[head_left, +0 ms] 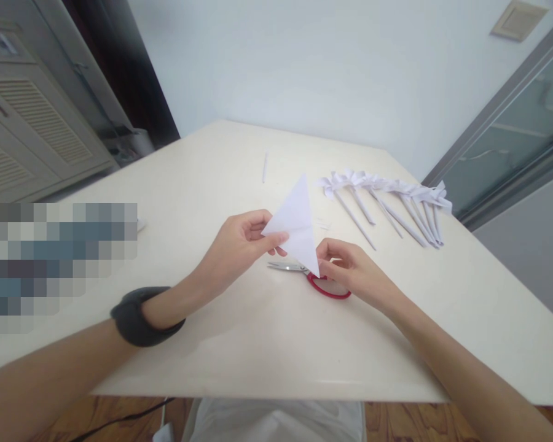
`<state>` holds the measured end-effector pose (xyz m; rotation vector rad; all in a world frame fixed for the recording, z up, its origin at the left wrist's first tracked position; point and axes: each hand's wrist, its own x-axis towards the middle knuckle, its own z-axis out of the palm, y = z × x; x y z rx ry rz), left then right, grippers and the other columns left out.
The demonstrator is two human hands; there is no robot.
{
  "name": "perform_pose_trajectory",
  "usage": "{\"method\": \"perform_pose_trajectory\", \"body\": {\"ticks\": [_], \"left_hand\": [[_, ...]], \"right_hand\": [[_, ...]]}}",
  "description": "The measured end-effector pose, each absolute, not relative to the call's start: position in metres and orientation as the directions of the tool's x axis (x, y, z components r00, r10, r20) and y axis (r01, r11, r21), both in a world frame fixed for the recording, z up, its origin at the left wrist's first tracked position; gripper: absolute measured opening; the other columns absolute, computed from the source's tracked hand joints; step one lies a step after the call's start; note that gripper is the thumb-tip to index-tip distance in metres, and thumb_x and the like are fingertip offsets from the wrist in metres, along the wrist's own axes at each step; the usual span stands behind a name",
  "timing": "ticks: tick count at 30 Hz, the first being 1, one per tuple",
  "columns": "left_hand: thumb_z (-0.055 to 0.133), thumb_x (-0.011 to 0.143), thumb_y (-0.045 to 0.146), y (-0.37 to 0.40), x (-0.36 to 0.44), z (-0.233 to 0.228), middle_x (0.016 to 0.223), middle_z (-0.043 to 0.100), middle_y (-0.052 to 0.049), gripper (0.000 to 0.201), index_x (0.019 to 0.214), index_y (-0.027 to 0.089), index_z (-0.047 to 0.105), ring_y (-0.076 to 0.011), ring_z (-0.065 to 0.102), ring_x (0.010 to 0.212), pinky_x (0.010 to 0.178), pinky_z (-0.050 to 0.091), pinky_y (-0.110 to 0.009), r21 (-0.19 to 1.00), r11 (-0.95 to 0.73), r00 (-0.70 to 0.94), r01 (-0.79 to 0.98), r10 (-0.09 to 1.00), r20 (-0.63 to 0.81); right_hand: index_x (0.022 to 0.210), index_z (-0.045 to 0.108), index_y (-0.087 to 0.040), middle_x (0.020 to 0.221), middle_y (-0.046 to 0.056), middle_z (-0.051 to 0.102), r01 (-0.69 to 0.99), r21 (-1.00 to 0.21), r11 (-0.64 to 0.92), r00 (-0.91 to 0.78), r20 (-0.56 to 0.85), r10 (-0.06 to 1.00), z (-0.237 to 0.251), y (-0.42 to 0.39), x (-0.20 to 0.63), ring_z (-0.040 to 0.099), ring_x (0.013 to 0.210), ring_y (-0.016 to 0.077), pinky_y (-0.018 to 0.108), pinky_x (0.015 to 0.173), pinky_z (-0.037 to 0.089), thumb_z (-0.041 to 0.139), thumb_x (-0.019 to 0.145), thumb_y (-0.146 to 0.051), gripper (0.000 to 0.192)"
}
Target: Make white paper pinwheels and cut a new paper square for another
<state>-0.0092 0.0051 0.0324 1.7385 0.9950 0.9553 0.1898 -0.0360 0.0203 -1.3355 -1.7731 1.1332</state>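
Observation:
A white sheet of paper folded into a triangle (295, 221) is held up above the table, one point facing away from me. My left hand (246, 239) pinches its left corner, thumb on top and fingers beneath. At the lower right corner, my right hand (343, 264) has its fingers curled and closed on the paper's tip. Below the paper lie scissors (329, 294) with red handles, their blades pointing left and slightly apart. The paper and my right hand cover part of them.
Several white paper flowers (382, 184) with rolled paper stems lie in a row at the right. A thin rolled paper stick (265, 167) rests farther back on the white table (188, 178). Small paper scraps (322, 224) lie beyond my right hand. A blurred-out patch covers the left.

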Motion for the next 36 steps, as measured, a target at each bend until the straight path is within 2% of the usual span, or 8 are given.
{"method": "perform_pose_trajectory", "body": {"ticks": [5,9,14,17,22,26,30,36], "left_hand": [[0.055,0.080,0.029,0.007,-0.012,0.033,0.075,0.063,-0.001,0.011,0.078,0.020,0.061,-0.0151,0.061,0.066,0.061,0.047,-0.026,0.920,-0.319,0.391,0.227,0.895,0.214],[0.059,0.078,0.032,0.008,-0.013,0.031,0.069,0.062,0.000,0.013,0.077,0.018,0.060,-0.0153,0.061,0.066,0.060,0.047,-0.024,0.920,-0.297,0.420,0.256,0.891,0.171],[0.057,0.078,0.030,0.005,-0.011,0.029,0.093,0.068,-0.004,0.020,0.093,0.018,0.063,-0.0206,0.064,0.087,0.075,0.051,-0.029,0.979,-0.166,0.546,0.117,0.834,0.076],[0.057,0.079,0.029,0.003,-0.009,0.027,0.096,0.069,-0.005,0.021,0.097,0.019,0.064,-0.0208,0.065,0.089,0.079,0.051,-0.031,0.992,-0.101,0.612,0.070,0.790,0.038],[0.061,0.077,0.025,0.003,-0.006,0.023,0.097,0.069,-0.004,0.024,0.100,0.020,0.065,-0.0194,0.063,0.090,0.084,0.049,-0.033,0.998,-0.062,0.698,0.014,0.716,0.035],[0.056,0.080,0.021,0.004,-0.007,0.022,0.080,0.068,-0.003,0.016,0.092,0.017,0.067,-0.0148,0.063,0.075,0.074,0.050,-0.028,0.997,-0.018,0.787,0.081,0.614,-0.053],[0.054,0.081,0.019,0.006,-0.011,0.023,0.077,0.068,-0.003,0.016,0.093,0.016,0.066,-0.0134,0.062,0.070,0.066,0.049,-0.025,0.991,-0.017,0.790,0.135,0.605,-0.098],[0.060,0.076,0.017,0.010,-0.014,0.023,0.083,0.069,-0.005,0.018,0.093,0.016,0.066,-0.0156,0.065,0.077,0.074,0.050,-0.028,0.986,-0.002,0.796,0.166,0.590,-0.133]], "right_hand": [[0.069,0.053,-0.017,0.070,0.002,0.058,0.380,-0.917,0.120,-0.311,-0.004,0.950,0.024,-0.036,0.192,0.052,0.066,0.0133,0.026,0.064,0.041,0.041,0.087,-0.030,0.025],[0.072,0.054,-0.017,0.072,0.001,0.056,0.352,-0.931,0.094,-0.350,-0.038,0.936,0.022,-0.037,0.189,0.049,0.063,0.0110,0.024,0.061,0.040,0.051,0.084,-0.028,0.016],[0.080,0.056,-0.017,0.076,0.002,0.058,0.334,-0.939,0.075,-0.405,-0.072,0.912,0.021,-0.040,0.184,0.051,0.066,0.0116,0.023,0.058,0.038,0.056,0.081,-0.030,0.013],[0.084,0.058,-0.016,0.074,0.002,0.059,0.288,-0.958,0.005,-0.377,-0.108,0.920,0.021,-0.040,0.185,0.050,0.062,0.0113,0.022,0.052,0.035,0.058,0.080,-0.032,0.016],[0.069,0.057,-0.014,0.057,-0.001,0.053,0.156,-0.986,-0.061,-0.263,-0.101,0.960,0.020,-0.041,0.185,0.045,0.051,0.0088,0.022,0.049,0.032,0.060,0.079,-0.033,0.022],[0.056,0.054,-0.013,0.057,0.001,0.054,0.102,-0.994,-0.027,-0.206,-0.048,0.977,0.019,-0.042,0.184,0.047,0.054,0.0089,0.022,0.053,0.034,0.060,0.079,-0.035,0.032],[0.054,0.055,-0.012,0.055,0.001,0.053,0.084,-0.996,-0.038,-0.193,-0.054,0.980,0.019,-0.043,0.184,0.045,0.053,0.0082,0.022,0.053,0.032,0.060,0.079,-0.035,0.035],[0.055,0.054,-0.013,0.059,0.001,0.053,0.010,-0.999,-0.049,-0.188,-0.050,0.981,0.018,-0.042,0.187,0.047,0.057,0.0094,0.023,0.057,0.034,0.060,0.080,-0.034,0.033]]}}
